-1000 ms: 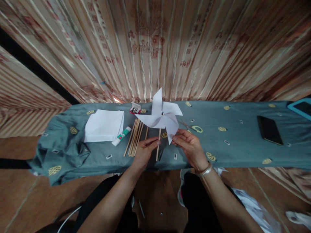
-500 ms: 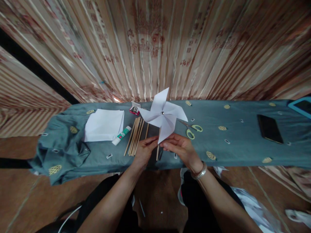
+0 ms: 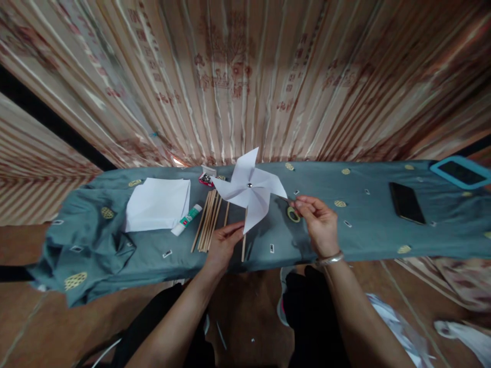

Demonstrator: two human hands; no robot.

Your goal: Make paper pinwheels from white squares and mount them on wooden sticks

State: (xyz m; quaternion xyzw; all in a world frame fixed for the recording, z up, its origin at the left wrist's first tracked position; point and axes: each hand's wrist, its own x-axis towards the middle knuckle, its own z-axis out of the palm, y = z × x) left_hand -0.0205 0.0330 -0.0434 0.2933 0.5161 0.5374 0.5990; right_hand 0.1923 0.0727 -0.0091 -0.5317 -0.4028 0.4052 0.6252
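A white paper pinwheel (image 3: 255, 197) with a shiny round pin at its centre stands over the table on a thin wooden stick. The thumb and fingers of my left hand (image 3: 222, 245) are closed on it near the stick, partly behind the lowest blade. Beside the right blade's tip is my right hand (image 3: 322, 227), fingers bent and thumb tip close to the forefinger. What lies between those fingertips, if anything, I cannot make out. Under that hand lie scissors (image 3: 293, 214), one pale green handle loop showing and the rest mostly hidden.
Left of the pinwheel lie several wooden sticks (image 3: 207, 220), a glue stick (image 3: 186, 220), a stack of white paper (image 3: 157, 204) and a small open box of pins (image 3: 206, 178). Toward the right are a black phone (image 3: 406, 203) and a blue-framed device (image 3: 462, 171). A grey-green cloth (image 3: 368, 230) covers the table.
My right hand has left the lower blade and moved right, over the scissors. My left hand keeps hold of the pinwheel, whose blades stand at much the same angle. The view has shifted slightly.
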